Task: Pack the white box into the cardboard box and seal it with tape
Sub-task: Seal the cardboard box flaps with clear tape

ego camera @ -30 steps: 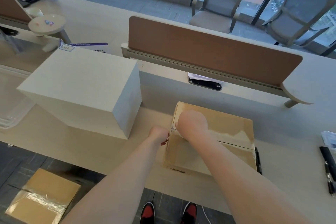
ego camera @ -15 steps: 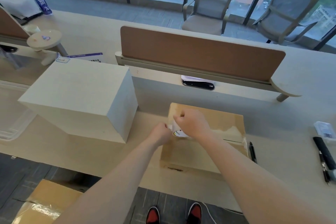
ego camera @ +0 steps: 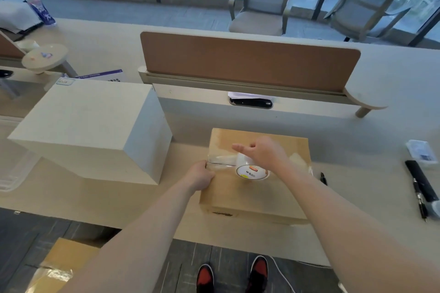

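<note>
Gripping the tape roll [ego camera: 252, 171], the right hand [ego camera: 263, 153] sits over the closed cardboard box [ego camera: 252, 195] at lower centre of the frame, thumb extended toward the left. A clear strip of tape [ego camera: 221, 162] runs from the roll to the box's left edge — there the left hand [ego camera: 198, 177] is curled closed over that edge, pinning the strip's end. Box rests on the surface [ego camera: 133, 200], flaps down. A large white box [ego camera: 90, 126] stands to its left, apart from it. Pens [ego camera: 420, 188] lie at the right edge — floor holds another cardboard box [ego camera: 64, 261], lower left.
</note>
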`<state>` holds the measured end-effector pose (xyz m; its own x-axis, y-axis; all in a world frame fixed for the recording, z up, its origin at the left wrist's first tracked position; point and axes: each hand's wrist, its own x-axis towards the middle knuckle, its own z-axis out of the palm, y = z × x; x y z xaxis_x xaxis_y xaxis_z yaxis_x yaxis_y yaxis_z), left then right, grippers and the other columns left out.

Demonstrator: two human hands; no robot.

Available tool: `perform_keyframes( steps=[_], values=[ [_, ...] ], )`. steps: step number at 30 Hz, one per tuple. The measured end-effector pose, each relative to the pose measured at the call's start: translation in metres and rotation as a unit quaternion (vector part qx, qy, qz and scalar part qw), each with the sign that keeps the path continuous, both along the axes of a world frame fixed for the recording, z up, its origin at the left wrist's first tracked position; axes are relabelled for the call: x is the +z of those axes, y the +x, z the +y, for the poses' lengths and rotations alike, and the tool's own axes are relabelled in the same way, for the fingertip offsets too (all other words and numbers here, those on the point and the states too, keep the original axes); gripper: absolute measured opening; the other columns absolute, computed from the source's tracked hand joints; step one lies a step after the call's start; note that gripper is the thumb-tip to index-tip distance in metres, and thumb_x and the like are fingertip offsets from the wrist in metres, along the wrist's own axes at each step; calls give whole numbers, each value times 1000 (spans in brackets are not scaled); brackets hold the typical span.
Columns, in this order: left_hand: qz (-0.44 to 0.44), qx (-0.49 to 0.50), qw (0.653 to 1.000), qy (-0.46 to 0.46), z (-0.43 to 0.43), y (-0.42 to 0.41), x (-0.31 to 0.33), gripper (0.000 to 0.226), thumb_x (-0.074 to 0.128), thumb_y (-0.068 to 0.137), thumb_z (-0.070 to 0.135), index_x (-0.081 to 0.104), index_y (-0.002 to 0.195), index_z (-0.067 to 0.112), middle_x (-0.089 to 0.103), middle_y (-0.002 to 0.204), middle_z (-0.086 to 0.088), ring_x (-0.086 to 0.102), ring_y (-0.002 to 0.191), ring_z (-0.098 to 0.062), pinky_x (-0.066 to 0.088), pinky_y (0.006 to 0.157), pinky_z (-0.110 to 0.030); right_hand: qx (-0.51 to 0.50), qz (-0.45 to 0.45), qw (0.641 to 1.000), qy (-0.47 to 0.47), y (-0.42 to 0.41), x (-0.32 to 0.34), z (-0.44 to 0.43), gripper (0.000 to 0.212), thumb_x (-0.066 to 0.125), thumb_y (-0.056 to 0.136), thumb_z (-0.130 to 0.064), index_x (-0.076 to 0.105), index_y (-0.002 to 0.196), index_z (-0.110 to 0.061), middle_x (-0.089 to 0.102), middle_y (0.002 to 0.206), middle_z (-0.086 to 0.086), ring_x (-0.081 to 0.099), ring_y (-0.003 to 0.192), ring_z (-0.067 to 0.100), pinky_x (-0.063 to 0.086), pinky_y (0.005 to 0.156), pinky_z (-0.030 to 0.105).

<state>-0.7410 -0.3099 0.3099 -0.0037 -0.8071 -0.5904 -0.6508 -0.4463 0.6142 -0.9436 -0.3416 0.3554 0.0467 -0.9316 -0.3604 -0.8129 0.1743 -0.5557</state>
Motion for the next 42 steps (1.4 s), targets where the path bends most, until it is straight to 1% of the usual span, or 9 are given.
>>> perform_keyframes(
  steps=[5, 16, 19, 22, 26, 32, 34, 37, 42],
  values=[
    [-39, -14, 999, 6, -1, -8, 1, 34, 47, 96, 9, 59, 128, 6, 63, 127, -14, 57, 117, -31, 45, 90, -29, -5, 12, 999, 30, -31, 7, 5, 69, 57, 80, -75, 24, 55, -20, 21, 51, -3, 24, 47, 18, 17, 52, 34],
    [-152, -54, 986, -33, 3, -21, 12, 44, 41, 96, 8, 36, 139, 1, 55, 131, -18, 55, 118, -37, 47, 93, -38, 20, 109, 994, 19, -58, 27, 13, 47, 55, 89, -58, 52, 68, -16, 56, 67, -2, 52, 65, 17, 38, 59, 31],
    [-159, -94, 982, -27, 5, -25, 9, 62, 41, 96, 22, 21, 148, -4, 29, 153, -24, 31, 139, -40, 32, 111, -38, 26, 126, 991, 22, -57, 31, 19, 38, 56, 91, -53, 55, 74, -18, 58, 72, -3, 55, 71, 18, 40, 60, 30],
    [-202, -204, 954, -87, 12, -29, 12, 101, 63, 88, 41, -3, 155, 4, -9, 164, -14, -4, 151, -32, 9, 123, -44, 9, 135, 991, 22, -54, 31, 27, 38, 56, 92, -51, 52, 71, -19, 54, 69, -3, 53, 69, 19, 38, 58, 29],
    [-234, -256, 931, -113, 10, -26, 6, 115, 69, 78, 60, 1, 157, 11, -8, 165, -4, -9, 151, -29, 5, 121, -53, -13, 156, 987, 36, -53, 24, 36, 39, 55, 92, -51, 47, 68, -21, 53, 70, -4, 54, 75, 21, 38, 60, 28],
    [-277, -259, 919, -110, 4, -24, 3, 114, 67, 77, 65, 4, 157, 14, -7, 165, 2, -5, 150, -36, 7, 118, -58, -8, 236, 972, 1, -56, 23, 36, 46, 53, 86, -67, 53, 74, -23, 61, 76, -6, 57, 79, 18, 44, 78, 34],
    [-289, -258, 916, -105, 3, -24, 4, 113, 65, 78, 66, 3, 157, 15, -7, 165, 2, -3, 150, -38, 7, 118, -59, -4, 246, 969, -16, -56, 26, 36, 49, 51, 87, -67, 52, 70, -21, 58, 69, -5, 57, 74, 19, 40, 73, 32],
    [-297, -254, 915, -94, 3, -27, 10, 113, 66, 79, 64, 1, 157, 14, -8, 165, 2, -2, 150, -39, 7, 118, -59, -28, 206, 977, -34, -58, 24, 39, 53, 49, 90, -60, 42, 61, -17, 50, 57, -3, 50, 62, 20, 31, 58, 29],
    [-302, -252, 915, -87, 3, -30, 13, 113, 67, 80, 61, 0, 157, 12, -8, 165, 1, 0, 150, -38, 9, 118, -60, -59, 111, 992, 29, -70, 18, 38, 36, 57, 86, -46, 49, 63, -19, 55, 66, -2, 55, 73, 23, 37, 59, 30]
  ],
)
